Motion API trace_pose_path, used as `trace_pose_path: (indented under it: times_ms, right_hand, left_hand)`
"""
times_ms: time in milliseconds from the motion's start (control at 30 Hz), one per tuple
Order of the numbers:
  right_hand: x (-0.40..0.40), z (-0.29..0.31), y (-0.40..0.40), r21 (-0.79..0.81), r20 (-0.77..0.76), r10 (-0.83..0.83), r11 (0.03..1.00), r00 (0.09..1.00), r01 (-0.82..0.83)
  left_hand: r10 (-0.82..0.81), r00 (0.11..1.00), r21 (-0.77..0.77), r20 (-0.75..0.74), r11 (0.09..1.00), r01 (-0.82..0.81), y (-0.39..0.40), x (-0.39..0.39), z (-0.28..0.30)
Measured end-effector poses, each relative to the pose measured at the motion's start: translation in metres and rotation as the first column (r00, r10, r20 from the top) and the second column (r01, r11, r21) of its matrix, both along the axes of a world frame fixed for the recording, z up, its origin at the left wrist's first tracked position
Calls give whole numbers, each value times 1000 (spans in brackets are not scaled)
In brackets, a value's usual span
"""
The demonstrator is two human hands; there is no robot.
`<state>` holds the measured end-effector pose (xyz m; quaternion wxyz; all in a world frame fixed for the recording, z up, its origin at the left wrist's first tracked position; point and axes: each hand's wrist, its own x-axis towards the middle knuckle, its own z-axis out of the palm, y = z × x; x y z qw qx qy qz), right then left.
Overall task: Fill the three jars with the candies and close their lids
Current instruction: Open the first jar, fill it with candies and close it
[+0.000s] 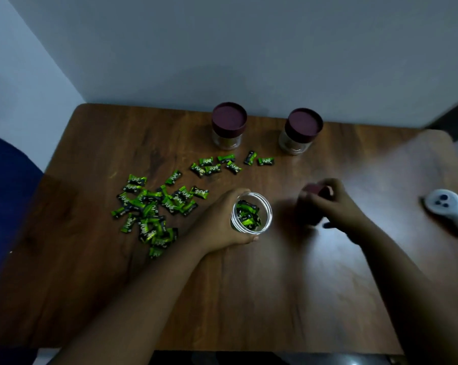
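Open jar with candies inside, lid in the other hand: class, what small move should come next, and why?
Probably bring the lid over the open jar and set it on. The left hand grips the jar, which holds candies, and the right hand holds the lid beside it.

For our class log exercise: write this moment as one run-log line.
left hand: holds open jar, part filled | right hand: grips lid | two back jars: capped | candies: on table

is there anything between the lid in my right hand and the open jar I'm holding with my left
Nothing visible. The right hand holds the maroon lid just right of the open jar, with only bare table between them. The jar's mouth is uncovered, candies inside sitting below the rim. The left hand wraps its far side.
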<state>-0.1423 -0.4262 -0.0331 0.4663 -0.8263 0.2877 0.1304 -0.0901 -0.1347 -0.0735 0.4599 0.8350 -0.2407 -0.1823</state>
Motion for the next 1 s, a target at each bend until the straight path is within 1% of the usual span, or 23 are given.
trace_pose_path:
  times_ms: [33, 67, 100, 133, 200, 233, 300, 367, 400, 467, 533, 600, 633, 667, 700, 733, 767, 800, 833, 867, 900, 967, 1000]
  right_hand:
    - [2, 8, 14, 176, 78, -68, 983, 995, 54]
    - [3, 15, 26, 314, 146, -116, 947, 982, 65]
    - [4, 18, 38, 393, 219, -146, 918, 965, 50]
    - [3, 19, 49, 421, 297, -159, 907, 942, 20]
    - [2, 17, 66, 379, 420, -132, 924, 898, -42]
    - [2, 14, 70, 364, 449, -121, 930, 885, -57]
    - [2, 9, 69, 405, 443, -165, 914, 881, -32]
    - [4, 6, 60, 476, 387, -233, 879, 892, 23]
    - [6, 5, 57, 475, 369, -239, 879, 898, 38]
    - [11, -1, 53, 376, 382, -208, 925, 901, 54]
    - [14, -10, 54, 238, 388, -206, 964, 899, 118]
    - [13, -21, 55, 115, 346, -204, 978, 916, 174]
    - [12, -25, 56, 111, 325, -188, 981, 927, 160]
    - [12, -29, 57, 166, 320, -175, 978, 931, 127]
    - [12, -32, 60, 256, 334, -161, 964, 929, 75]
    - [14, -33, 65, 338, 366, -126, 941, 922, -6]
    - [16, -32, 71, 368, 413, -51, 923, 909, -115]
    - [18, -30, 76, 329, 450, 70, 914, 890, -238]
    - [22, -28, 82, 248, 455, 213, 902, 864, -353]
    - [26, -25, 87, 162, 423, 346, 880, 838, -446]
    - [30, -20, 90, 94, 356, 453, 853, 818, -513]
    - [40, -8, 91, 54, 215, 579, 797, 787, -601]
    - [45, -3, 90, 55, 183, 621, 767, 762, -639]
  left_hand:
    - [0, 1000, 0, -11, 1000, 0, -6, 0, 0]
    - [0, 1000, 0, -27, 1000, 0, -13, 0, 1]
    - [2, 999, 0, -45, 1000, -2, -18, 0, 2]
    - [8, 998, 3, -57, 1000, -8, -24, 0, 4]
    - [24, 998, -1, -66, 1000, -24, -31, 1, 9]
    - [27, 997, -12, -69, 1000, -28, -33, 2, 10]
    - [35, 997, -14, -67, 999, -36, -35, 3, 14]
    - [43, 997, -1, -59, 999, -43, -33, 5, 16]
    - [45, 997, 9, -58, 999, -44, -32, 6, 16]
    - [52, 997, 19, -54, 999, -51, -30, 7, 17]
    - [69, 996, 8, -47, 998, -69, -27, 7, 15]
    - [96, 994, -6, -51, 995, -96, -20, 6, 10]
    - [110, 993, 4, -53, 994, -110, -15, 6, 8]
    - [118, 991, 19, -59, 993, -117, -9, 5, 5]
    - [123, 990, 28, -69, 992, -121, -5, 5, 3]
    - [128, 988, 29, -86, 992, -126, 1, 6, 2]
    - [132, 986, 22, -107, 991, -130, 5, 7, 1]
    - [131, 983, 11, -126, 991, -131, 8, 9, 1]
    - [125, 983, 5, -138, 992, -125, 10, 11, 3]
    - [112, 984, 11, -139, 994, -112, 12, 13, 5]
    - [92, 988, 35, -126, 995, -89, 14, 16, 7]
    - [35, 997, 112, -74, 993, -26, 16, 21, 14]
    - [14, 998, 144, -54, 989, -6, 18, 24, 17]
